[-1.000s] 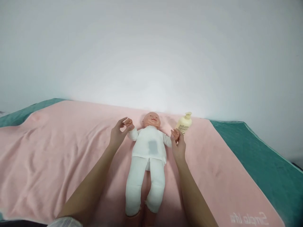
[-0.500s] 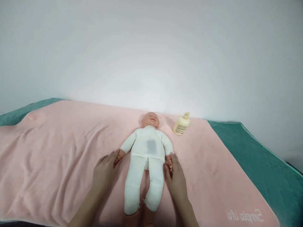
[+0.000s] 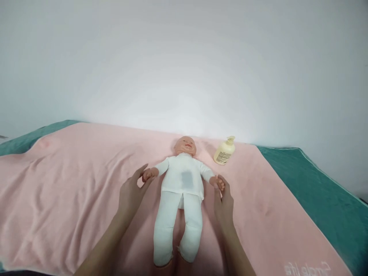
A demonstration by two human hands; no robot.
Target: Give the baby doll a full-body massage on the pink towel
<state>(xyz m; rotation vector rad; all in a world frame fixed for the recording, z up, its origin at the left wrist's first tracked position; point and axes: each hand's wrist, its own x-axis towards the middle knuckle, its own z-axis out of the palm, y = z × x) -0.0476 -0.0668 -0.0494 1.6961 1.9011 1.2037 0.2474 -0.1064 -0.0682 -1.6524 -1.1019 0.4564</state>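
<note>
A baby doll (image 3: 184, 176) in a white cloth top and trousers lies on its back on the pink blanket (image 3: 86, 172), head towards the wall. A grey patch marks the front of its top. My left hand (image 3: 133, 191) has the doll's hand on the left between thumb and fingers. On the other side, my right hand (image 3: 223, 201) grips the doll's other hand the same way. Both doll arms are spread outward and look raised off the blanket. The doll's feet run out of view at the bottom edge.
A pale yellow pump bottle (image 3: 224, 151) stands on the blanket, right of the doll's head. Green cloth (image 3: 319, 191) shows beyond the blanket on both sides. Behind the bed surface rises a plain pale wall (image 3: 184, 69). Folds crease the blanket at left.
Both my hands have closed on the doll's hands and moved up and outward. The doll's arms are now spread wider, its sleeves pulled up a little from the wrists.
</note>
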